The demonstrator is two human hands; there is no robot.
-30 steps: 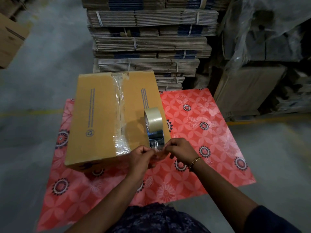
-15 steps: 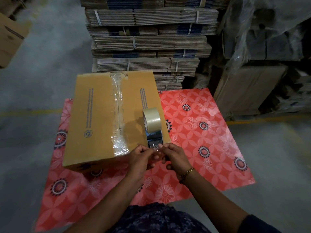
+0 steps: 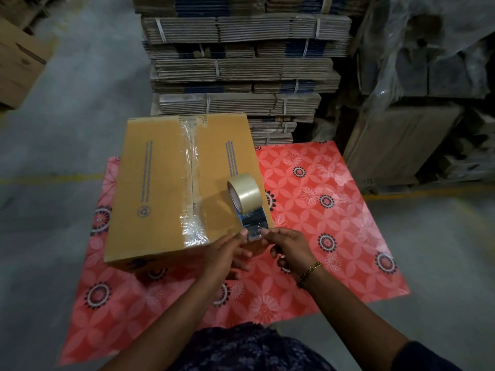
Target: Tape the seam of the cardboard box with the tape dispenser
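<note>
The cardboard box [image 3: 171,188] sits on the red patterned mat [image 3: 334,210], left of centre and just beyond my hands. Its seam [image 3: 191,180] runs away from me, near edge to far edge, and a strip of clear tape already lies along it, wrinkled at the near end where it folds over the front edge.

The tape dispenser [image 3: 247,207] rests on the box top near its right near corner, roll to the far side and metal mouth toward me. So the seam lies to the left of where I am holding, parallel to the dispenser's own line.

My left hand [image 3: 227,253] and right hand [image 3: 290,249] meet at the mouth, each pinching a side of the short free tape end [image 3: 254,233] between thumb and fingertip. Neither hand grips the dispenser body. The left hand is nearer the seam; I judge that the next pass means carrying the dispenser leftward and setting the free end down at the near edge.

I cannot make out whether the tape end is stuck to itself or cleanly lifted; it is glossy and small. The dispenser's handle is hidden behind my fingers. The box's front face is mostly cut off by my left forearm, and its far face is out of sight.
</note>
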